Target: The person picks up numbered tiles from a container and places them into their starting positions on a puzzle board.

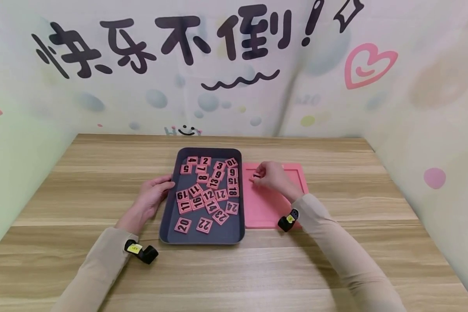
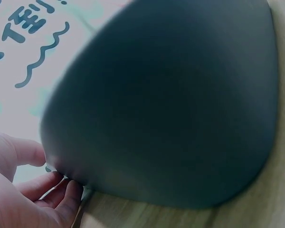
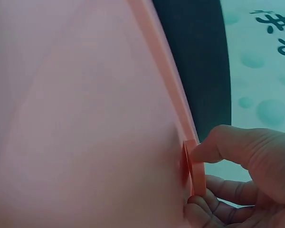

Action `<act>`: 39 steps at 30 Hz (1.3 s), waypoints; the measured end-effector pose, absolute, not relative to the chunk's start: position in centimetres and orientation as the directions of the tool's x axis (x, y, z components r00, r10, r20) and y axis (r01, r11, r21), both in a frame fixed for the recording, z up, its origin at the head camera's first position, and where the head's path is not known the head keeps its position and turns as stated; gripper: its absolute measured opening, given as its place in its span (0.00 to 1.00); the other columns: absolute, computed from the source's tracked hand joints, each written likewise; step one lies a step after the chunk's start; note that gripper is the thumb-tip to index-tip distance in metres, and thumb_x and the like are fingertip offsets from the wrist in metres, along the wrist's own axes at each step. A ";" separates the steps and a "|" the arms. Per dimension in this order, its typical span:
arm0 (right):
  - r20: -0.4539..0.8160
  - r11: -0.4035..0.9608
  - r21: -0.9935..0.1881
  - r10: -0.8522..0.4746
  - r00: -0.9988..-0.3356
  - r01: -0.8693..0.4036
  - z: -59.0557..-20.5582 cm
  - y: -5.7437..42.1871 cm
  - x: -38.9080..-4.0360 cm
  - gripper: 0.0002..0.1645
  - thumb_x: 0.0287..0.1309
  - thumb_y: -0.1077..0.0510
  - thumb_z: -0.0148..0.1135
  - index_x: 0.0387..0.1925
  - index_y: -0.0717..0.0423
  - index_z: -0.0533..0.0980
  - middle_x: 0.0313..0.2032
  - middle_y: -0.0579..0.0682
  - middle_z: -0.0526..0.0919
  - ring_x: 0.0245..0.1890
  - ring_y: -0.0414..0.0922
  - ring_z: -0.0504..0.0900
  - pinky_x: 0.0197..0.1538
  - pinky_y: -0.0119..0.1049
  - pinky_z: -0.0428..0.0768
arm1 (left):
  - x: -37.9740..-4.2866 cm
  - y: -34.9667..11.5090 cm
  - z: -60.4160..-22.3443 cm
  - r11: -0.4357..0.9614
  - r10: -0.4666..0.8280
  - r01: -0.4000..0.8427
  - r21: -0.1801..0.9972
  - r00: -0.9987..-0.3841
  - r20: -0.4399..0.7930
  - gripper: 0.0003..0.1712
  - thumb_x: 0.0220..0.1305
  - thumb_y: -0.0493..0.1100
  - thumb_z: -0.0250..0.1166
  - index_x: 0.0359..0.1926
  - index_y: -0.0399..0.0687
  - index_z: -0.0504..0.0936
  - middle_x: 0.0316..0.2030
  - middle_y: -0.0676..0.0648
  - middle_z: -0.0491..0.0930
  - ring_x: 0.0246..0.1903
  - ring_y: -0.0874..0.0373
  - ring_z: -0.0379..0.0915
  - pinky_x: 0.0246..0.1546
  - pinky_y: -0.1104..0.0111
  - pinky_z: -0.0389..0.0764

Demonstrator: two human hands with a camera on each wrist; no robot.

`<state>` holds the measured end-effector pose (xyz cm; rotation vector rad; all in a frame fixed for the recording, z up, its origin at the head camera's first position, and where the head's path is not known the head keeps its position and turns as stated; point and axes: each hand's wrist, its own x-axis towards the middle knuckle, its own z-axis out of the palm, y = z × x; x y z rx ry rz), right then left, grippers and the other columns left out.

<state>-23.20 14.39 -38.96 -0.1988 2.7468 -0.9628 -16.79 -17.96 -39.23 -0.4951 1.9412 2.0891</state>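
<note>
A dark grey tray (image 1: 222, 234) lies on the table, holding many loose pink square tiles with black numbers. My left hand (image 1: 153, 199) holds the tray's left edge; in the left wrist view its thumb and curled fingers are at the rim. To the tray's right lies a pink frame board (image 1: 257, 212) with a raised border. Over its upper left corner, my right hand (image 1: 276, 178) pinches the number 1 tile (image 1: 255, 177) between thumb and fingers. The right wrist view shows this tile (image 3: 197, 175) edge-on beside the board's border.
Tiles such as 20 (image 1: 183, 225) and 22 (image 1: 204, 225) lie near the tray's front, others crowd behind, some overlapping. The wooden table (image 1: 82, 195) meets a printed wall cloth (image 1: 140, 108) at the back. Tray and board are side by side.
</note>
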 end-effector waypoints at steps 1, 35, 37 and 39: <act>-0.161 0.779 -0.624 -0.200 -0.966 -0.058 -39.0 14.3 -23.2 0.14 0.46 0.62 0.70 0.36 0.63 0.77 0.33 0.54 0.80 0.31 0.45 0.76 0.34 0.33 0.76 | -16.8 -18.0 -39.2 -0.087 -0.049 -0.401 0.912 -0.913 -0.406 0.29 0.65 0.33 0.54 0.66 0.34 0.60 0.66 0.37 0.59 0.50 0.62 0.69 0.54 0.73 0.69; -0.126 0.860 -0.467 -0.293 -0.948 -0.204 -38.2 14.3 -24.4 0.14 0.48 0.55 0.72 0.19 0.60 0.78 0.18 0.47 0.75 0.21 0.41 0.71 0.25 0.29 0.68 | -16.7 -17.9 -39.2 -0.079 -0.058 -0.391 0.917 -0.917 -0.396 0.28 0.65 0.33 0.54 0.66 0.33 0.61 0.66 0.37 0.60 0.54 0.59 0.68 0.62 0.65 0.63; -0.147 0.865 -0.461 -0.295 -0.944 -0.198 -37.5 14.3 -24.7 0.15 0.48 0.54 0.72 0.17 0.60 0.78 0.17 0.47 0.75 0.20 0.40 0.71 0.24 0.29 0.68 | -16.7 -17.9 -39.2 -0.072 -0.058 -0.393 0.917 -0.916 -0.398 0.28 0.66 0.33 0.54 0.66 0.34 0.61 0.66 0.37 0.60 0.54 0.59 0.68 0.62 0.65 0.63; -0.138 0.864 -0.459 -0.300 -0.944 -0.207 -36.7 14.0 -25.0 0.15 0.48 0.53 0.71 0.18 0.60 0.79 0.17 0.48 0.77 0.19 0.40 0.72 0.23 0.30 0.69 | -16.7 -18.0 -39.2 -0.068 -0.058 -0.393 0.917 -0.916 -0.397 0.28 0.65 0.33 0.54 0.66 0.34 0.61 0.66 0.37 0.60 0.54 0.59 0.68 0.62 0.65 0.63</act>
